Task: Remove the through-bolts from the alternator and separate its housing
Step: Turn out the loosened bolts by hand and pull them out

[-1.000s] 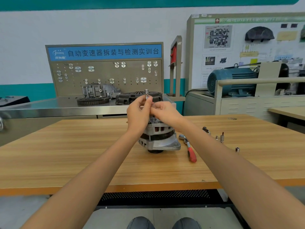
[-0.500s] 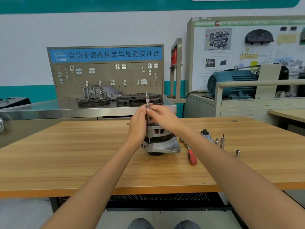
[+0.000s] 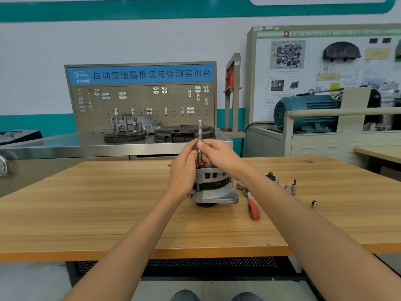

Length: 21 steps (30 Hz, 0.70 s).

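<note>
— Where do we stand with the alternator (image 3: pixel 213 187)?

— It sits upright on the wooden surface (image 3: pixel 108 205), near the middle, and we judge the housing still whole — both halves sit together with no gap that we can see. So the separating is all ahead of us.

— And the bolts?

— We are on one now, we think. Our left hand (image 3: pixel 183 170) and right hand (image 3: pixel 219 156) meet over the top of the alternator, and each grip is closed with its fingertips on a slim extension bar (image 3: pixel 199 137) that stands straight up from the housing. Its lower end is hidden behind our fingers, so we cannot tell whether it sits on a bolt head or how far any bolt has come out.

— Any bolts already lying loose?

— None that we can name. At about three o'clock from the alternator lies the red-handled ratchet (image 3: pixel 251 205), untouched, and further out the same way stand a few small sockets (image 3: pixel 293 187) — too small to tell more.

— So what is left?

— By our reckoning nearly all of it: spin the through-bolts out, then part the housing.
</note>
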Each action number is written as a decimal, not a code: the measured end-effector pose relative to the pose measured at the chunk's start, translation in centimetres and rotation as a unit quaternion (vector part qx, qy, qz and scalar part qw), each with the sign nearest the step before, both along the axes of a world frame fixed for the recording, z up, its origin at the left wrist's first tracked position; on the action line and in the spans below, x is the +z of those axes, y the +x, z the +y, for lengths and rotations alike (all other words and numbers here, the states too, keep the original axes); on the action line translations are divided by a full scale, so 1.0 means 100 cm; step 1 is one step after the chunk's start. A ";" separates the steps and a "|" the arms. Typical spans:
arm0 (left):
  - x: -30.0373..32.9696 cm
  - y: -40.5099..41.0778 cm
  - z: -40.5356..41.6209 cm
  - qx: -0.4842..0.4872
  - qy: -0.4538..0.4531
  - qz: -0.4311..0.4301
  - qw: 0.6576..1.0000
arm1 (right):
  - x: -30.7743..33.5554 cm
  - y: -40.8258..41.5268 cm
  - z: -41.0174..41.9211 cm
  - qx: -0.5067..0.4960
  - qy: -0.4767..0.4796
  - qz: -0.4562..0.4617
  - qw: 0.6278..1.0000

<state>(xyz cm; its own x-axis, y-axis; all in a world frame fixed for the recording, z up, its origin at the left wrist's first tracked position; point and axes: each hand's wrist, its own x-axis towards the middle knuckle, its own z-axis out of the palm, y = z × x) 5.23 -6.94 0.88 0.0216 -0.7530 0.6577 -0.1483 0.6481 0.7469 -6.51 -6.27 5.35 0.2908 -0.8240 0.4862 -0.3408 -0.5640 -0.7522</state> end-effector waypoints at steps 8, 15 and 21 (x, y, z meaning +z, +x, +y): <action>0.002 0.003 0.001 -0.017 0.023 0.000 1.000 | -0.001 0.000 0.000 -0.010 -0.030 0.025 0.999; 0.006 0.010 -0.001 -0.054 0.068 0.032 0.996 | 0.000 -0.001 -0.001 -0.021 -0.035 0.042 0.998; 0.007 0.016 -0.001 -0.106 0.085 0.052 0.989 | 0.002 -0.004 -0.003 -0.028 -0.012 0.073 0.997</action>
<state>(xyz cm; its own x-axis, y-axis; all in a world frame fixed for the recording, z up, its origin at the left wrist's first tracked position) 6.79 -7.03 1.55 -0.0876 -0.8470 0.5243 0.0602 0.5208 0.8515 -6.94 -6.58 5.51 0.3141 -0.8296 0.4616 -0.4774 -0.5583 -0.6785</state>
